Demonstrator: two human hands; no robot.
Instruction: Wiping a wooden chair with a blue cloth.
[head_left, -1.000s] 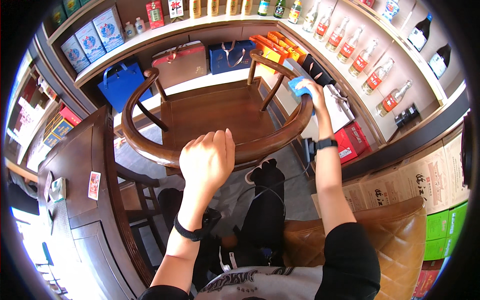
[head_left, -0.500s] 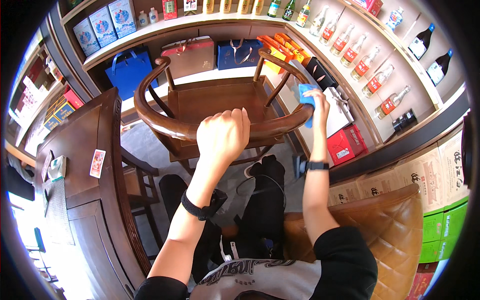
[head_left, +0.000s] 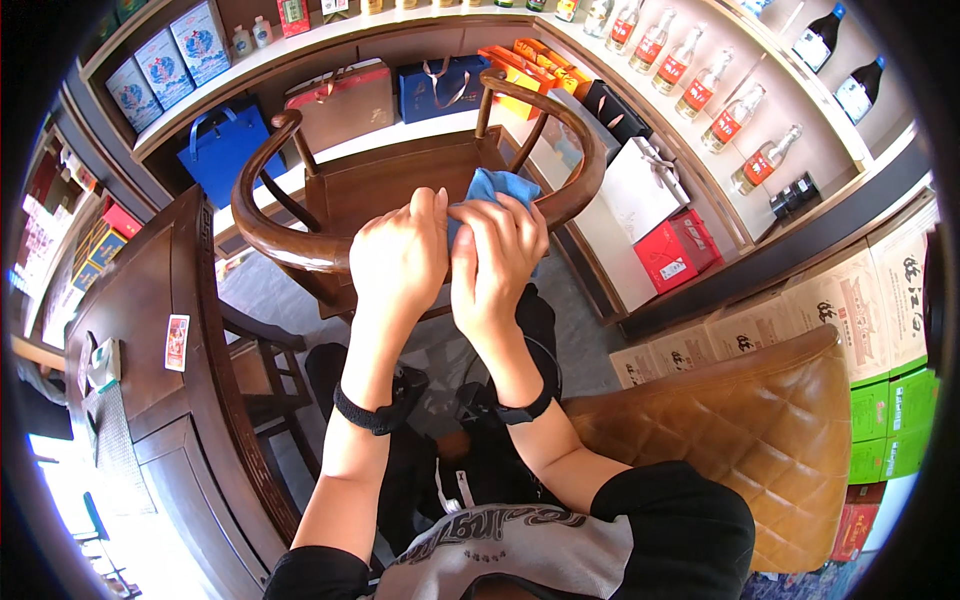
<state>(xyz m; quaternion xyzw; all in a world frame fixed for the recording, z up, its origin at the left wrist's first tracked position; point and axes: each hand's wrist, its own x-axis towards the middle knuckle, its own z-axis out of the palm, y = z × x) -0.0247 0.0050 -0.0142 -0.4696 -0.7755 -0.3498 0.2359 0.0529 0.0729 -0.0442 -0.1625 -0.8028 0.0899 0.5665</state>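
Note:
A dark wooden armchair (head_left: pixel 262 232) with a curved rail stands in front of me, its seat on the far side of the rail. My left hand (head_left: pixel 398 258) is closed around the middle of this rail. Right beside it, my right hand (head_left: pixel 492 262) presses a blue cloth (head_left: pixel 500 184) onto the rail, fingers bent over the fabric. The two hands are touching or nearly so. Between them they hide the rail's middle stretch, and part of the cloth lies under my right fingers.
A dark wooden table (head_left: pixel 150 280) stands at left with a small card (head_left: pixel 177 343) on it. Shelves with glass bottles (head_left: pixel 735 118) and gift bags (head_left: pixel 440 88) curve around the far side and right. A brown quilted leather seat (head_left: pixel 720 440) is at lower right, beside stacked cartons (head_left: pixel 830 310).
My right hand has slid the blue cloth leftward along the rail, from its right side to beside my left hand. The left hand keeps its hold. The view has shifted slightly.

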